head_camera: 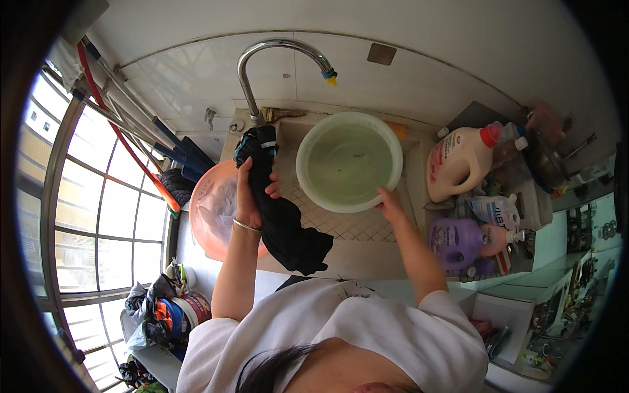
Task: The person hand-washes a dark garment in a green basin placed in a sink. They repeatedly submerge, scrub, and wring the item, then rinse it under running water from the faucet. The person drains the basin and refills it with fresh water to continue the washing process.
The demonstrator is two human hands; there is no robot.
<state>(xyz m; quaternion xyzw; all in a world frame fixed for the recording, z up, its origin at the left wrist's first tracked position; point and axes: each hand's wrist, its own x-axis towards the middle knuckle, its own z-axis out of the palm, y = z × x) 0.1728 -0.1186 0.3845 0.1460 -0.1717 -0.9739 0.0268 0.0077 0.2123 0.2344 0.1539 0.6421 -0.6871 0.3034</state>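
A bunched black garment [275,211] is gripped in my left hand [253,194], its upper end lying by the faucet's base and its lower end hanging over the sink's front edge. My right hand [390,204] holds the lower right rim of a pale green plastic basin [303,169]. Cloudy greenish water fills part of the basin, which is in the stone-coloured sink [344,228] with a cross-grooved floor. Above arches a chrome gooseneck faucet [280,44] with a yellow tip; no water is seen running from it.
Left of the sink is an orange plastic basin [201,231] holding whitish translucent material. Mop and broom handles [123,127] lean by the window. On the right stand a cream detergent jug [442,172], a purple jug [454,236] and a pink pump bottle [494,239].
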